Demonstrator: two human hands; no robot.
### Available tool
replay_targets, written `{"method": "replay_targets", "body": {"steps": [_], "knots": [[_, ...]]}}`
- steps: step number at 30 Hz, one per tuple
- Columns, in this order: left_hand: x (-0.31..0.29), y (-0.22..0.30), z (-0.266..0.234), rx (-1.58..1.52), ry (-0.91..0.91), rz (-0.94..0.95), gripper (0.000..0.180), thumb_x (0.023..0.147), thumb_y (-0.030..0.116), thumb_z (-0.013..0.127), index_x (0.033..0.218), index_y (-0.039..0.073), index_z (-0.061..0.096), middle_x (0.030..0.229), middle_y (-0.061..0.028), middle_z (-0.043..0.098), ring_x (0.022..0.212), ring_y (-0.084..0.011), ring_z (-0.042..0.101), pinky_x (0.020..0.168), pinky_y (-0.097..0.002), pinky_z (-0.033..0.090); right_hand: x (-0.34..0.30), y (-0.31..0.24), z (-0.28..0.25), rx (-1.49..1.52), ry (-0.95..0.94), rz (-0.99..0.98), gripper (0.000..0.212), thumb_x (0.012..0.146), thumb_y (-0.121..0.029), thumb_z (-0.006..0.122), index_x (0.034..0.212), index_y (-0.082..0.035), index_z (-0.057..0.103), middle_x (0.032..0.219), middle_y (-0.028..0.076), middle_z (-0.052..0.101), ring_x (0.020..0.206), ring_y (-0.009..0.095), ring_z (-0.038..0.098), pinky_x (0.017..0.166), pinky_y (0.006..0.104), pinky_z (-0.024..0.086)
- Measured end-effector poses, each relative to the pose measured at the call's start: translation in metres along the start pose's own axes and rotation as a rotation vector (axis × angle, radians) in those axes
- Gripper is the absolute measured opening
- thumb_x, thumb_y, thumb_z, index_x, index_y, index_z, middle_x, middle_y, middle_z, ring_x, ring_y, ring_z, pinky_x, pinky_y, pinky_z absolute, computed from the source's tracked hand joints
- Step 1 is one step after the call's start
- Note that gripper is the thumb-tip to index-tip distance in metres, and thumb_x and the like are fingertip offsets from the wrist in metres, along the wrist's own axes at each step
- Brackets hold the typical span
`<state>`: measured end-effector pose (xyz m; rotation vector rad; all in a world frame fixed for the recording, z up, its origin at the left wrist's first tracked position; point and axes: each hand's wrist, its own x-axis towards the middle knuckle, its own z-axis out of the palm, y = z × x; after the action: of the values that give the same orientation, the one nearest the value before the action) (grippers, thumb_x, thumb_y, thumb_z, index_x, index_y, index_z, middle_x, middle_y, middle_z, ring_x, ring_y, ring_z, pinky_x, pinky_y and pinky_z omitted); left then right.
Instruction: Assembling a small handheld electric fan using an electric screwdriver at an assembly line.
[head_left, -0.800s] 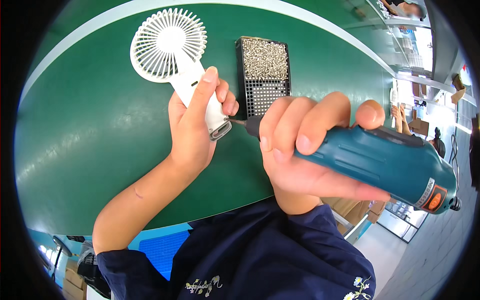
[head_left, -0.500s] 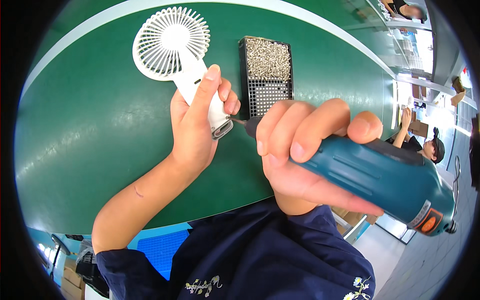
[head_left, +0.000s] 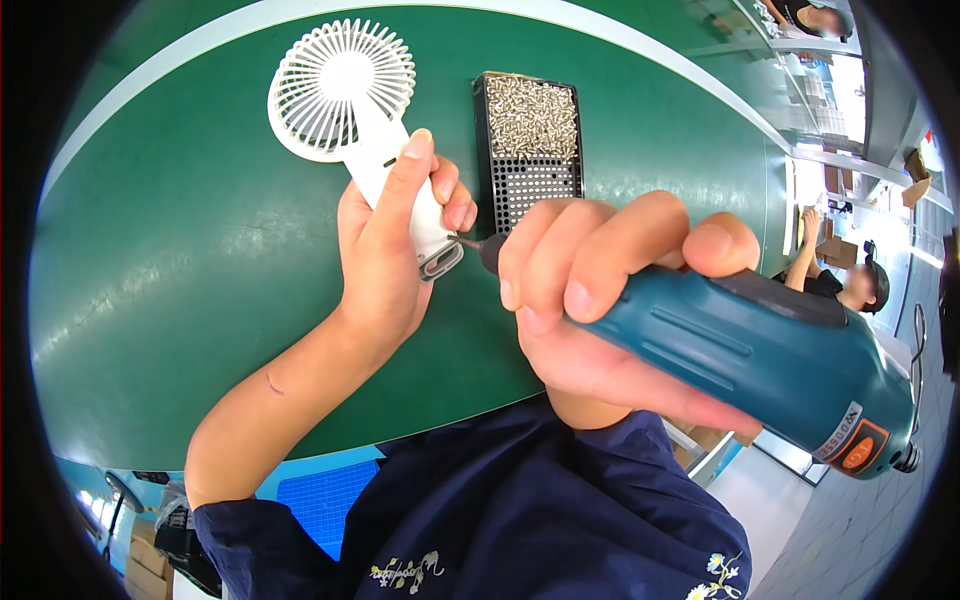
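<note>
My left hand (head_left: 385, 240) is closed round the handle of a white handheld fan (head_left: 345, 85), its thumb lying along the handle. The fan's round grille points away from me, and the handle's looped end is toward me. In my right hand (head_left: 620, 290) is a teal electric screwdriver (head_left: 730, 340), held sideways with its cord end at the right. Its thin bit meets the handle close to the looped end; the screw under the tip is too small to make out. Beyond my right hand lies a black screw tray (head_left: 485, 150) with loose silvery screws (head_left: 535, 115) heaped in its far half and rows of holes in the near half.
All this is over a green table (head_left: 180, 280) with a pale far edge. A blue plastic crate (head_left: 325, 500) stands below the near edge. At the right, a person in a dark cap (head_left: 872, 280) works near cardboard boxes (head_left: 835, 250); another person is farther off.
The screwdriver and my right hand have shifted slightly left. The fan has tilted a little, its handle end moving slightly left, with the bit still at the handle.
</note>
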<state>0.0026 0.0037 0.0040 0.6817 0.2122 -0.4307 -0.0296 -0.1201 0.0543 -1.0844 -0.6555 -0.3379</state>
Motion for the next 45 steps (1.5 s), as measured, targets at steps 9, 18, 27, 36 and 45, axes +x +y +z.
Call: {"method": "replay_targets", "body": {"steps": [9,18,27,36,45], "knots": [[0.001,-0.001,-0.001,-0.005,-0.005,-0.007,0.025,0.095,0.028,0.055,0.083,0.008,0.047,0.072,-0.0022,0.049,0.061,-0.0124,0.049,0.057,-0.0285,0.041,0.001,-0.003,-0.007,0.038,-0.035,0.026,0.083,0.079,-0.075,0.049,0.132,-0.012,0.04,0.086,0.01,0.051,0.057,0.024,0.05,0.055,0.0376,0.043],[-0.001,-0.003,-0.003,-0.065,-0.039,-0.043,0.024,0.096,0.028,0.054,0.086,0.008,0.049,0.072,-0.0037,0.049,0.06,-0.0127,0.047,0.055,-0.0287,0.04,0.003,-0.011,-0.049,-0.139,0.392,-0.249,0.095,0.073,-0.088,0.032,0.125,-0.009,0.043,0.072,0.01,0.052,0.042,0.019,0.047,0.039,0.0314,0.041],[-0.001,-0.002,-0.003,-0.002,-0.096,-0.044,0.023,0.098,0.029,0.048,0.09,0.008,0.046,0.075,-0.002,0.044,0.063,-0.0113,0.042,0.055,-0.0272,0.035,0.01,0.004,-0.066,-0.105,0.624,-0.227,0.098,0.067,-0.093,0.025,0.115,-0.012,0.047,0.062,0.008,0.052,0.037,0.017,0.045,0.036,0.0296,0.041],[-0.001,-0.003,-0.005,0.027,-0.102,-0.031,0.023,0.099,0.029,0.047,0.09,0.007,0.046,0.075,-0.0028,0.044,0.063,-0.0119,0.042,0.055,-0.0273,0.035,0.01,0.008,-0.064,-0.199,0.727,-0.143,0.099,0.065,-0.095,0.022,0.112,-0.011,0.048,0.058,0.006,0.049,0.036,0.016,0.043,0.035,0.029,0.04],[-0.001,-0.002,-0.004,0.024,-0.091,-0.033,0.024,0.099,0.03,0.047,0.092,0.007,0.046,0.075,-0.0035,0.044,0.063,-0.0124,0.043,0.056,-0.0277,0.036,0.012,0.012,-0.063,-0.214,0.704,-0.103,0.099,0.066,-0.094,0.02,0.104,-0.008,0.048,0.056,0.007,0.047,0.036,0.016,0.042,0.034,0.0291,0.038]]}}
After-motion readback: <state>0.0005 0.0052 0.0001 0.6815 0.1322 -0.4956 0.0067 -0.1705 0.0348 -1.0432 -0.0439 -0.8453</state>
